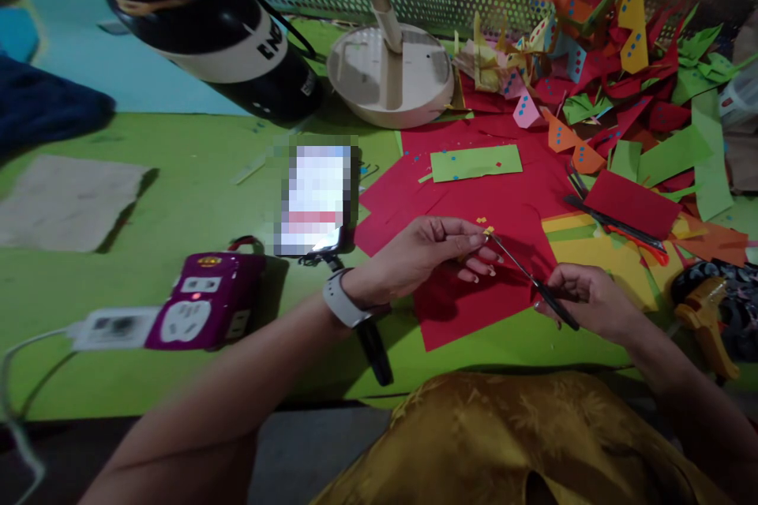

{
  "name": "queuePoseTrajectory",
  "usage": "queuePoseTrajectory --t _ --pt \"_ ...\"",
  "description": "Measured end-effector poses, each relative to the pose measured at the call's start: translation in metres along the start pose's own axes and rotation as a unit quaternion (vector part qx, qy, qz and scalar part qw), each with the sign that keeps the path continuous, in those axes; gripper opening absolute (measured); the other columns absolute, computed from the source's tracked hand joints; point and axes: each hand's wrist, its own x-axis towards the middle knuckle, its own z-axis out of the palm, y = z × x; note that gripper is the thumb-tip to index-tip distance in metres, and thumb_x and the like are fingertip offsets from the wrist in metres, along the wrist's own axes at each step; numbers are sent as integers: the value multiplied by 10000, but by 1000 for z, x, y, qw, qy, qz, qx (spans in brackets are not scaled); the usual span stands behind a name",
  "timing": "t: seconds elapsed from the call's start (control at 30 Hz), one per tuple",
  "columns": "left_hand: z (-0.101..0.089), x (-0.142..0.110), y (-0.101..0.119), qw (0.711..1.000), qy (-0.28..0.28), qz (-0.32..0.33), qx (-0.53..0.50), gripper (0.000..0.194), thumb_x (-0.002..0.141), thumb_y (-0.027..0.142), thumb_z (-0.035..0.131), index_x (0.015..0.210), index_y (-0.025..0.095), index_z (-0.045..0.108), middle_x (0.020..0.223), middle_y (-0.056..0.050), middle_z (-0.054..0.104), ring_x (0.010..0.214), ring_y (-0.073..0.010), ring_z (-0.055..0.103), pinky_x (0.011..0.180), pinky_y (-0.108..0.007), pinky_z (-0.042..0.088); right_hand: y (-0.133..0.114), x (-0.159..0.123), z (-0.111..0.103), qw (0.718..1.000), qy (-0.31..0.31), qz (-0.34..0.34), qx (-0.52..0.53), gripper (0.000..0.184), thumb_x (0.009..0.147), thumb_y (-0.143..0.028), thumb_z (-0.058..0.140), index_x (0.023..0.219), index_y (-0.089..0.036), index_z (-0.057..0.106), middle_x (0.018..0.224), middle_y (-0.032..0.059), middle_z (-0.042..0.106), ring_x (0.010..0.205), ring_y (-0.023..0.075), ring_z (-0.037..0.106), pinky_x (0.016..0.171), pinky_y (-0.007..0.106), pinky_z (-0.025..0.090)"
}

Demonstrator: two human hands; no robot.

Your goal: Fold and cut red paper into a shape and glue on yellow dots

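My left hand [435, 248] is closed, thumb against fingers, over the red paper [453, 308]. At its fingertips shows a tiny yellow piece [489, 231]. My right hand [583, 300] grips a thin tool with a black handle [553, 303] and a slim metal shaft. The shaft's tip meets the yellow piece at my left fingertips; its exact kind cannot be made out. Small yellow bits [482, 220] lie on the red paper just beyond my left hand. Farther back, a green paper strip [477, 163] carries small blue and red bits.
A lit phone [317, 197] and a purple power adapter [204, 304] sit at left. Behind stand a black bottle [237, 47] and a round white lamp base [391, 83]. Cut coloured paper [568, 55] is heaped at right, near scissors [621, 225] and a yellow glue gun [707, 316].
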Motion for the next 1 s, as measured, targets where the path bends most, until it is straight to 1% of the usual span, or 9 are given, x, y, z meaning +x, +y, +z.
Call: queuePoseTrajectory --t 0.2,0.33,0.47,0.6,0.73,0.87,1.0 --pt "0 0 0 1000 -7 -2 -5 245 716 294 856 832 127 720 786 -50 792 644 -127 734 575 -179 572 -1 0 -1 1000 -1 6 -2 521 462 -513 903 634 -191 531 543 -54 524 509 74 450 476 214 352" --pt "0 1 0 1000 -10 -3 0 215 736 278 840 830 128 717 795 -52 792 650 -127 735 583 -182 573 0 1 0 1000 5 5 -6 526 461 -519 902 631 -192 527 537 -60 512 501 70 439 469 212 346" --pt "1 1 -1 1000 -3 -3 7 194 746 253 829 833 126 710 789 -56 788 652 -130 731 586 -190 569 1 1 0 1000 11 11 0 546 434 -521 910 632 -190 523 529 -67 506 499 67 437 473 212 360" --pt "0 1 -1 1000 0 -9 8 200 745 262 827 836 131 707 795 -61 787 658 -136 729 581 -200 571 1 1 -1 1000 11 7 3 533 446 -525 905 628 -191 531 524 -68 503 489 63 432 458 207 348" --pt "1 0 2 999 7 -25 23 187 761 276 810 826 137 704 796 -57 784 668 -141 731 563 -199 571 0 0 -1 1000 23 2 6 523 458 -541 895 622 -195 538 523 -66 519 482 64 446 457 210 371" --pt "1 -1 5 998 11 -38 39 215 737 293 824 812 138 696 790 -53 780 667 -147 731 552 -201 571 -4 0 -1 1000 28 7 6 532 429 -536 904 609 -193 539 504 -70 512 479 61 443 458 207 381" --pt "1 -1 5 998 17 -37 45 216 738 297 820 806 139 689 795 -53 778 662 -140 727 555 -195 567 -5 0 -1 1000 24 13 6 530 409 -511 917 605 -192 541 506 -68 523 484 64 453 461 209 383"
